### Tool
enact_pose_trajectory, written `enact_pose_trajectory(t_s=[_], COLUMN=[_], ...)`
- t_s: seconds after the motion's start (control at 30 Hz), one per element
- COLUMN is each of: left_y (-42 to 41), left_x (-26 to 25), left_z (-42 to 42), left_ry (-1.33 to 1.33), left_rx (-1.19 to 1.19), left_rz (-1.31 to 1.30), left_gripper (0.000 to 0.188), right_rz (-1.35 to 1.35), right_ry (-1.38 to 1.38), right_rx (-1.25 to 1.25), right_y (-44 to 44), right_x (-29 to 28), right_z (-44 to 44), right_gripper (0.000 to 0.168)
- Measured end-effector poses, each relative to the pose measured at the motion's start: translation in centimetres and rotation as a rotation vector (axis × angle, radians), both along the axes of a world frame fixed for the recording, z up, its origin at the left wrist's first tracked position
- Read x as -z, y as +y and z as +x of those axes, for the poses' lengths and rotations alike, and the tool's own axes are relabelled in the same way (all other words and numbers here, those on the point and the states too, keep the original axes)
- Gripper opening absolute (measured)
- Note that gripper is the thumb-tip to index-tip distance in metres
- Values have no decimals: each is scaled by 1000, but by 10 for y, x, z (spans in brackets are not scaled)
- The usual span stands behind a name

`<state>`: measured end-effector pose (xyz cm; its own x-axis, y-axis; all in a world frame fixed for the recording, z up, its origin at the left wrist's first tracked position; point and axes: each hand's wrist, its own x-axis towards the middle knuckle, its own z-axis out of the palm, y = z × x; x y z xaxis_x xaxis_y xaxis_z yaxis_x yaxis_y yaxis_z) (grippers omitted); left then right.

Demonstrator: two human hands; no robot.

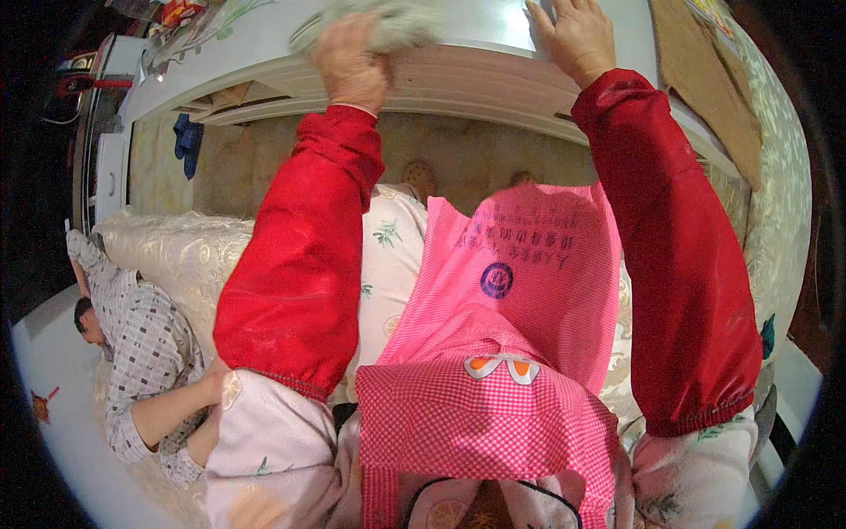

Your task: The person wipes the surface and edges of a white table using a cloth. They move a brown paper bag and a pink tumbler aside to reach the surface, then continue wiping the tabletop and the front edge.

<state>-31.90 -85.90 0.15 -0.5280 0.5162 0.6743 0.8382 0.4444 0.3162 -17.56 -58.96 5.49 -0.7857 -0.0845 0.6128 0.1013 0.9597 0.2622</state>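
Note:
My left hand (353,63) grips a pale, folded cloth (410,26) on the white tabletop (479,30), near its front edge. Both hand and cloth are blurred. Farther right, my right hand (580,40) lies on the same top with nothing seen in it; its fingertips reach the picture's upper rim. Red sleeve covers (291,251) clad both forearms. Over my lap hangs a pink checked apron (489,410) that bears printed writing.
A brown cloth (707,79) drapes over the table's right end. Under the top is an open shelf compartment (231,98) with something in it. Dark blue slippers (188,142) lie on the floor. On the patterned sofa (175,248), at left, another person (145,330) reclines.

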Motion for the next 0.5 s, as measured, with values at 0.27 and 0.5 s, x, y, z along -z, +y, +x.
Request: enact_pose_trajectory(t_s=[0.27, 0.5], left_y=[23, 105], left_x=[36, 42], left_z=[6, 125], left_ry=[-599, -1021], left_rx=[-486, -4], left_rz=[940, 867], left_gripper=[46, 64], right_rz=[-122, -275], right_ry=[-9, -137], right_rx=[14, 291], right_y=[-10, 5], right_x=[-5, 14], right_z=[-3, -11], right_gripper=[26, 50])
